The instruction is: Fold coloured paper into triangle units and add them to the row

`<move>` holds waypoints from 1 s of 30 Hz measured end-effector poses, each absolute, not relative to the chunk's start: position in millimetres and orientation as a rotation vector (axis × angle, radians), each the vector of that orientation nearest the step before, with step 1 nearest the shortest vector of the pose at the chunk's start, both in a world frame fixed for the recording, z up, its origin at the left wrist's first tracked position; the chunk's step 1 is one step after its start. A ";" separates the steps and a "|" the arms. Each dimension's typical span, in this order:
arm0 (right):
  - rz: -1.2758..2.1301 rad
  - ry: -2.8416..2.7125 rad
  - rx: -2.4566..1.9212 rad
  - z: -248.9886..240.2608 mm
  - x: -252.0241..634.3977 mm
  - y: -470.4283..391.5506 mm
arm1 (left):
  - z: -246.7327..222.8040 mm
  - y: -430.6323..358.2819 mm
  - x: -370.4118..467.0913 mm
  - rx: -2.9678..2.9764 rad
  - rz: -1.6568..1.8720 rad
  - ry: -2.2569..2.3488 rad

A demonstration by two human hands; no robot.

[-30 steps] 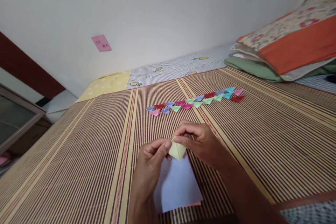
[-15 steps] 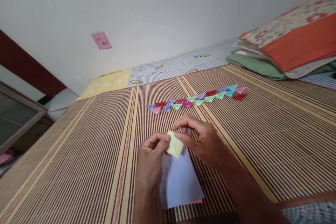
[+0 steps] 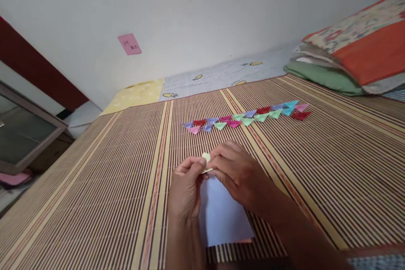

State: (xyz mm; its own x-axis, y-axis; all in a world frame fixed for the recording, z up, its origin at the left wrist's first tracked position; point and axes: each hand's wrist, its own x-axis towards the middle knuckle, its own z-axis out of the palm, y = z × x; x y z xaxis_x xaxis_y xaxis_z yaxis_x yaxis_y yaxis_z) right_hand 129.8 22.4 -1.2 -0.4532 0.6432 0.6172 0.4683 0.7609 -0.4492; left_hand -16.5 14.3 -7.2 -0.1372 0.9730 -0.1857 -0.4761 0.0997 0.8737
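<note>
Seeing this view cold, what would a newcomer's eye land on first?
Probably the two rows of multicoloured folded-paper triangles lying across the brown and tan striped mat. Next, the pale yellow folded paper held between the left hand and right hand, low in the middle. The orange and floral fabric stack at upper right also stands out.

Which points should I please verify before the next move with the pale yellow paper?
1. Left hand gripping the pale yellow paper: ok, pinched between thumb and fingers.
2. Right hand gripping it too: cannot tell; its fingers are at the paper's right side, but the contact is partly hidden.
3. Creases even: cannot tell, fingers cover much of the paper.
4. Folded coloured pieces clear of the hands: ok, they lie beyond them on the striped mat.
5. Pale blue sheet fully covering the orange paper beneath: not ok, an orange edge shows.
</note>
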 end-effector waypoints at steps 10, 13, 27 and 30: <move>0.587 -1.919 -0.800 -1.9 134.8 26.2 | -9.1 10.6 -25.2 0.866 1.361 1.131; 0.697 -1.880 -0.793 -0.7 136.9 26.3 | -8.1 10.4 -26.7 0.897 1.329 1.122; 0.622 -1.829 -0.889 -4.5 132.4 22.9 | -7.8 3.3 -34.5 1.137 1.189 1.064; 0.597 -1.835 -0.928 -4.2 131.3 23.0 | -3.6 0.5 -34.3 1.191 1.168 1.112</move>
State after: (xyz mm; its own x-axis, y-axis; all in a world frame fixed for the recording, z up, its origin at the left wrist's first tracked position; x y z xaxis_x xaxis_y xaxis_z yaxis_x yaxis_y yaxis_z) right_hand 131.3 23.0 -4.2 -0.2504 0.8065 0.5356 0.3369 0.5912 -0.7328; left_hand -34.3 0.5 -3.6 0.0810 0.9966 -0.0117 -0.0602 0.0166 0.9981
